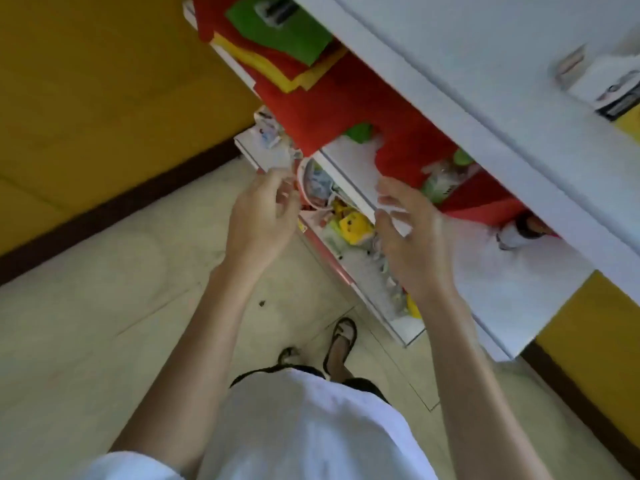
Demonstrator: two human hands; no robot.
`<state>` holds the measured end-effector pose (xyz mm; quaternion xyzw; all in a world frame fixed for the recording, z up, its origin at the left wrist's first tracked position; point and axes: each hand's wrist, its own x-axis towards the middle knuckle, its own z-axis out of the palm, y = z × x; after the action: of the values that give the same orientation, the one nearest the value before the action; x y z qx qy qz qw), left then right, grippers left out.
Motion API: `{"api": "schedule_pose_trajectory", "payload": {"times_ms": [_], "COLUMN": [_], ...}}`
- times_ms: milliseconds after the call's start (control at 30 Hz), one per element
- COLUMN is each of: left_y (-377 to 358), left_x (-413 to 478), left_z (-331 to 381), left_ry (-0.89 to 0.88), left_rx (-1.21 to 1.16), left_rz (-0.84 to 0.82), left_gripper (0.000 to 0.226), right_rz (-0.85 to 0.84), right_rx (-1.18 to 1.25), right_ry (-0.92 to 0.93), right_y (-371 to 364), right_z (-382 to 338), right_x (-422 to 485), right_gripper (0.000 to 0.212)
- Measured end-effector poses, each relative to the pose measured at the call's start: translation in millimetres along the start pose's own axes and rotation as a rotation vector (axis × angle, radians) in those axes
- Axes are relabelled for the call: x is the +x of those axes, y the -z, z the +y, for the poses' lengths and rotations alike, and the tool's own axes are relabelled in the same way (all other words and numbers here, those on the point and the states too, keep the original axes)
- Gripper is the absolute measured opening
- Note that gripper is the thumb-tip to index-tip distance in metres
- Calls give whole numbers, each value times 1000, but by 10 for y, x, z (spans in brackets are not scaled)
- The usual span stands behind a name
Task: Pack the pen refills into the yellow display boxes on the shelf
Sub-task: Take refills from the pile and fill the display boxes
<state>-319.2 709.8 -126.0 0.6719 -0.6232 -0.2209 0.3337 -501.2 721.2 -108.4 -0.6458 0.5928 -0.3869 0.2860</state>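
Observation:
The view is blurred. My left hand [263, 216] is raised in front of the lower shelves, its fingers curled and its fingertips pinching a small pale, see-through piece [286, 183]. My right hand [412, 237] is level with it, further right. Its thumb and forefinger are curled round a white scrap or packet [393, 206] in front of the white shelf edge [346, 181]. The blur hides what either piece is. No pen refill is plainly visible. A yellow box corner [631, 123] shows at the far right on the upper shelf [485, 109].
Red shelf backing [346, 98] carries green and yellow sheets [277, 32]. The lower shelf tray [408, 330] holds several small toys and packets, among them a yellow one [353, 226]. Beige floor tiles [104, 306], a yellow wall [86, 81] and my sandalled feet [341, 344] lie below.

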Motion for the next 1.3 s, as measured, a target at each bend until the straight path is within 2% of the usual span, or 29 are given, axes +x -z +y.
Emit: {"api": "schedule_pose_trajectory", "payload": {"times_ms": [133,167,200,267,367,567,767,900,1067,1167,1300], "left_y": [138,166,192,227,271,443,705,955,1265,1456,1596], "left_x": [-723,-913,-1090,-1406,-1701,-1797,-1341,-771,77,598,1161], "left_z": [-689,-797,-874,-968,-1023,-1171,-1564,-1828,-2124,-2234,-2376], "left_ry": [544,634,715,846,938,1052,1069,1022,889,825,779], "left_rx": [251,280,278,192,67,-34,-40,-19,77,127,116], "left_rz": [-670,-767,-802,-755,-635,-451,-426,-444,-529,-507,-476], "left_gripper": [37,41,44,45,43,38,41,42,46,46,44], "right_rz": [-740,-896,-1009,-1142,-1274,-1342,-1266,-1275,-1237,-1275,-1271], "right_rx": [-241,-334,-404,-437,-559,-635,-608,-633,-612,-668,-715], "right_ry": [-313,-342,-349,-386,-270,-43,113,100,-40,-85,-110], "right_y": [-621,-750,-861,-1033,-1287,-1854,-2511,-2849,-3049,-3053,-3115], "right_z": [258,338,410,482,498,49,-342,-463,-511,-526,-519], "right_x": [-322,-419,-497,-582,-535,-162,383,743,1108,1264,1520], "right_gripper": [40,41,42,46,48,40,44,45,47,49,39]}}
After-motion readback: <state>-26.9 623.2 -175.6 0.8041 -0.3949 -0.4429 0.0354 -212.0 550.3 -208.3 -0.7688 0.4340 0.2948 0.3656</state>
